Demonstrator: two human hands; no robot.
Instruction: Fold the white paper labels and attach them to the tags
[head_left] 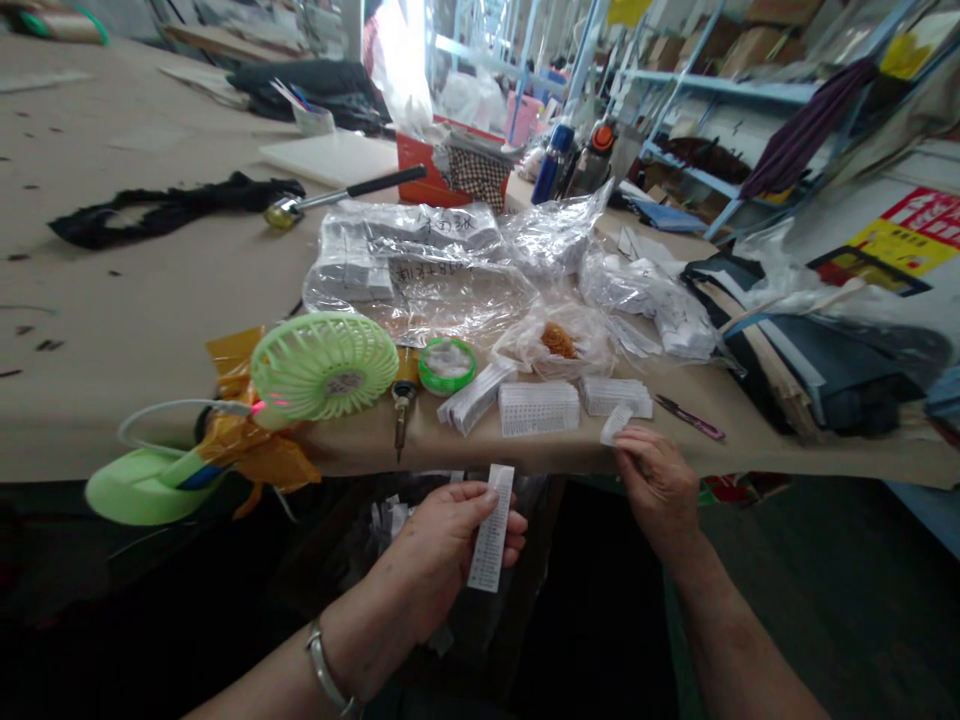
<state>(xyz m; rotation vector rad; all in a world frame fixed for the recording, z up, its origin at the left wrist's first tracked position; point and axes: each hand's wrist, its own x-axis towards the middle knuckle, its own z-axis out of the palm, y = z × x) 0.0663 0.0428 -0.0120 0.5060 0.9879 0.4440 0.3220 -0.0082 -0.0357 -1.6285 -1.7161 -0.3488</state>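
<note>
My left hand (448, 535) is closed on a long white printed label (491, 535), held upright between thumb and fingers just below the table edge. At the table's front edge, my right hand (660, 485) pinches a small white printed label (615, 424) beside the right-hand stack of labels (619, 396). A wider stack of printed labels (538, 408) lies left of it, and a slanted bundle of label strips (477, 396) leans farther left. Pink-handled thread snips (690, 417) rest to the right of my right hand.
A green fan (324, 367), a screwdriver-like tool (403, 405) and a green round tub (447, 365) stand along the front edge. Behind are plastic-wrapped bundles (420, 260), a bag with orange bits (559, 342) and a hammer-like tool (345, 197). Dark folded fabric (832, 340) lies right.
</note>
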